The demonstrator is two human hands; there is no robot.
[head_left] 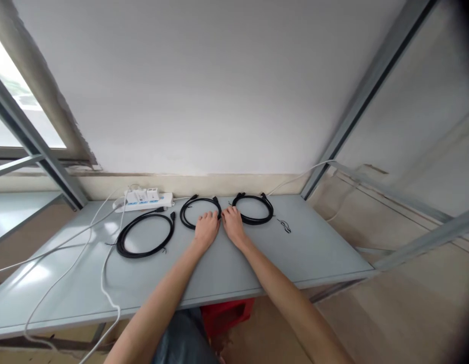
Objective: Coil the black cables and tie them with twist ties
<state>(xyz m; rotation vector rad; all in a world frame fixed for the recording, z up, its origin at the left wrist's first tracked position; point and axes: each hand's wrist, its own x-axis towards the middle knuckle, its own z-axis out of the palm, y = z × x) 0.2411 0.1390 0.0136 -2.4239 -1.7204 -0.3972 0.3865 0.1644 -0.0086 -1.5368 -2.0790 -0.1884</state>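
A coiled black cable [186, 203] lies flat in the middle of the table. My left hand [207, 228] is closed on its near right edge, fingers curled around it. Close beside, my right hand [233, 222] has its fingers bent and pressed together at the right side of the same coil; whatever is between its fingertips is too small to make out. A second coiled black cable [259, 221] lies just beyond my right hand. Another coiled black cable [146, 254] rests to the left, with small tie ends sticking out from it.
A white power strip [166, 200] with plugged-in adapters stands at the back left. White cords [104, 273] run across the table's left side and over its front edge. Loose black ties [285, 226] lie at the right. A red stool [228, 316] is below the table [313, 258].
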